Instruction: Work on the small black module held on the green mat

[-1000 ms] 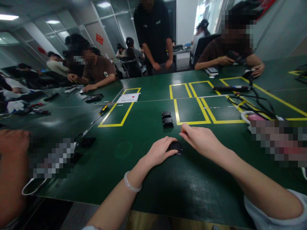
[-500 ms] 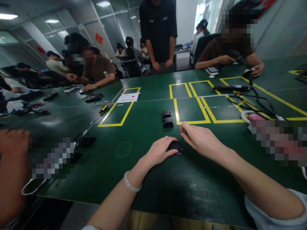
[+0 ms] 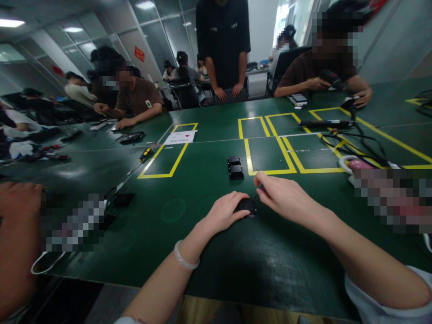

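Note:
On the green table, my left hand grips a small flat black block between thumb and fingers and keeps it against the tabletop. Small shiny points show along the block's right edge. My right hand is closed in a pinch just right of the block. From its fingertips a thin dark tool points down at the block's upper right corner; its kind and most of its length are hidden. Beyond the hands lie a pair of similar black blocks, placed end to end.
Yellow tape marks rectangles on the table. A yellow-black screwdriver and a paper sheet lie left of centre. Black cables tangle at the right. Several people sit around the table, one stands opposite, and another person's arm is at far left.

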Demonstrator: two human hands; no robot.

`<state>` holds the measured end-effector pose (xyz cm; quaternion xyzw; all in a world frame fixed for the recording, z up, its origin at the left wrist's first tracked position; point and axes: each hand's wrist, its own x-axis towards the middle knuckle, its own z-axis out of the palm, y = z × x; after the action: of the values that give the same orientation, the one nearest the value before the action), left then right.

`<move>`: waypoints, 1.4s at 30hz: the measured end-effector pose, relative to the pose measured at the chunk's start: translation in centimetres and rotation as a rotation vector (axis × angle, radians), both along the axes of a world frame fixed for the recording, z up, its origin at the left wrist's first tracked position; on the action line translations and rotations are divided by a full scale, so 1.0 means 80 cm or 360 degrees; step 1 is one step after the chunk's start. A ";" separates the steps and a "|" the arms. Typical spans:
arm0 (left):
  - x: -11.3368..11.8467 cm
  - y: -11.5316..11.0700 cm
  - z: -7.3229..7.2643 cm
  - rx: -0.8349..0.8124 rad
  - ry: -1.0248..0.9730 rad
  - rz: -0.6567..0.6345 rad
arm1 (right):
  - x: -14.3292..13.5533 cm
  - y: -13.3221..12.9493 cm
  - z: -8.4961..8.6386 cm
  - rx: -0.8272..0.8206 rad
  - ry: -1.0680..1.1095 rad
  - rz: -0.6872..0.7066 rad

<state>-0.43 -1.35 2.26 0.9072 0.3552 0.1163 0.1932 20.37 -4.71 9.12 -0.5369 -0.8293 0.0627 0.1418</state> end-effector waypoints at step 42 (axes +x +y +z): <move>-0.001 0.000 0.000 -0.0015 -0.0020 -0.0007 | -0.001 -0.002 0.002 0.0098 -0.0038 0.0051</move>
<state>-0.47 -1.34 2.28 0.9064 0.3524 0.1198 0.1999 20.27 -4.89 9.29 -0.5197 -0.8409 0.0332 0.1474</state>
